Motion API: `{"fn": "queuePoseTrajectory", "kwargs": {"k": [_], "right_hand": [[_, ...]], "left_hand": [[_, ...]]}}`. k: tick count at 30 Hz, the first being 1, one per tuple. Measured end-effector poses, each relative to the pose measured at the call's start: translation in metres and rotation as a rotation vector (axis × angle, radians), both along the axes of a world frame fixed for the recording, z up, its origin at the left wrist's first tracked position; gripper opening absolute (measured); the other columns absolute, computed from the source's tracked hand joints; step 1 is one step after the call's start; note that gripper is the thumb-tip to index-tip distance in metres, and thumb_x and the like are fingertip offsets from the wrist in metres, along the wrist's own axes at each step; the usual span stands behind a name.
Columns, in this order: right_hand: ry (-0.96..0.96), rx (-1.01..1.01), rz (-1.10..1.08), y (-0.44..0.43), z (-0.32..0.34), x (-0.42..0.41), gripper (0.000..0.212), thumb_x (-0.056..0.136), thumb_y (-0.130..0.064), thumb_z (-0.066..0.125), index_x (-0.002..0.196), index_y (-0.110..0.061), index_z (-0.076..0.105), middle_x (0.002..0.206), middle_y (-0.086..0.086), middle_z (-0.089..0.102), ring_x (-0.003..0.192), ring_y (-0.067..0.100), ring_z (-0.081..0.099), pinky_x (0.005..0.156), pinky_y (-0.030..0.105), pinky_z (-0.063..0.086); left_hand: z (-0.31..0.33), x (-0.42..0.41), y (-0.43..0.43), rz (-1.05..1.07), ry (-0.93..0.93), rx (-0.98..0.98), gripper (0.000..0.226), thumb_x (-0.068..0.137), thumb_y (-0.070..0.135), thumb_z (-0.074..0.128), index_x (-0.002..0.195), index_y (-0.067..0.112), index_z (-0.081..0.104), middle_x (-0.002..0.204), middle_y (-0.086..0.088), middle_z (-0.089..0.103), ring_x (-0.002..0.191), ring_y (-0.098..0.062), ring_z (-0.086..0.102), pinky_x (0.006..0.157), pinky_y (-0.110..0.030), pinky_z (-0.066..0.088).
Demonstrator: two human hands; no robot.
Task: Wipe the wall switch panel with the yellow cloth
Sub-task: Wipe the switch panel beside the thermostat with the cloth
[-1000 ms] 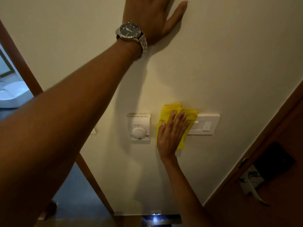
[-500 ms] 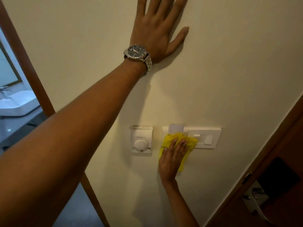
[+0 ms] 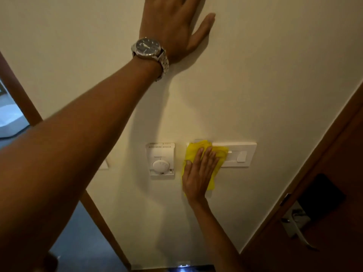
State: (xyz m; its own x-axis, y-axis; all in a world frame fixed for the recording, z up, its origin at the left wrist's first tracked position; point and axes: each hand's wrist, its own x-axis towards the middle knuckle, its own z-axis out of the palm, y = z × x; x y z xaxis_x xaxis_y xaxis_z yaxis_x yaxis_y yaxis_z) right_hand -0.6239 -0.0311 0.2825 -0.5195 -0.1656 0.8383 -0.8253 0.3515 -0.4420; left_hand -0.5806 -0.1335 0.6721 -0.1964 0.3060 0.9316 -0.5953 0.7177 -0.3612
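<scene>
A white wall switch panel (image 3: pixel 240 155) is mounted on the cream wall at centre right. My right hand (image 3: pixel 198 173) presses a folded yellow cloth (image 3: pixel 193 153) flat against the panel's left part, hiding that end; the rocker switch at the right end shows. My left hand (image 3: pixel 176 22), with a metal wristwatch (image 3: pixel 150 50) on the wrist, lies flat with fingers apart on the wall high above, its fingertips cut off by the top edge.
A white thermostat with a round dial (image 3: pixel 161 160) sits just left of the cloth. A brown door with a metal lever handle (image 3: pixel 296 226) stands at the right. A wooden door frame (image 3: pixel 21 95) at the left opens onto a bathroom.
My right hand slid the cloth down from the panel's top edge, then back up over the left end of the panel. The left hand stayed flat on the wall.
</scene>
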Motion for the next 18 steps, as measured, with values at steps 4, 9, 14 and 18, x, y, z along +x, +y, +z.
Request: {"fn": "queuePoseTrajectory", "kwargs": {"k": [4, 9, 14, 18], "right_hand": [[0.033, 0.095, -0.006, 0.022, -0.037, 0.011, 0.064, 0.11, -0.036, 0.028, 0.16, -0.009, -0.001, 0.17, 0.01, -0.012, 0.158, 0.03, -0.006, 0.124, 0.053, 0.014], [-0.049, -0.005, 0.006, 0.007, -0.015, 0.004, 0.062, 0.11, -0.036, 0.027, 0.161, -0.011, 0.001, 0.17, 0.01, -0.009, 0.158, 0.031, -0.004, 0.126, 0.052, 0.009], [0.032, 0.178, -0.025, 0.019, -0.055, 0.008, 0.06, 0.11, -0.034, 0.03, 0.16, -0.009, 0.009, 0.17, 0.014, -0.005, 0.158, 0.033, -0.002, 0.125, 0.052, 0.015], [-0.051, 0.249, -0.06, 0.017, -0.063, 0.011, 0.051, 0.111, -0.032, 0.024, 0.147, 0.0, 0.038, 0.156, 0.028, 0.033, 0.157, 0.034, -0.006, 0.123, 0.053, 0.014]], "left_hand": [[0.0, 0.004, 0.005, 0.013, -0.062, 0.068, 0.061, 0.107, 0.061, 0.033, 0.14, 0.015, 0.054, 0.136, -0.011, 0.06, 0.12, -0.033, 0.058, 0.101, -0.046, 0.045], [0.003, 0.004, 0.007, 0.017, -0.043, 0.027, 0.06, 0.106, 0.06, 0.034, 0.14, 0.015, 0.054, 0.136, -0.01, 0.06, 0.121, -0.032, 0.058, 0.101, -0.045, 0.045], [-0.001, 0.004, 0.004, -0.017, -0.025, 0.03, 0.055, 0.105, 0.06, 0.042, 0.126, 0.014, 0.065, 0.118, -0.011, 0.069, 0.103, -0.032, 0.065, 0.087, -0.04, 0.051], [0.001, 0.004, 0.005, 0.016, -0.043, 0.021, 0.056, 0.106, 0.06, 0.037, 0.128, 0.015, 0.062, 0.122, -0.01, 0.067, 0.108, -0.032, 0.063, 0.09, -0.041, 0.049]]}}
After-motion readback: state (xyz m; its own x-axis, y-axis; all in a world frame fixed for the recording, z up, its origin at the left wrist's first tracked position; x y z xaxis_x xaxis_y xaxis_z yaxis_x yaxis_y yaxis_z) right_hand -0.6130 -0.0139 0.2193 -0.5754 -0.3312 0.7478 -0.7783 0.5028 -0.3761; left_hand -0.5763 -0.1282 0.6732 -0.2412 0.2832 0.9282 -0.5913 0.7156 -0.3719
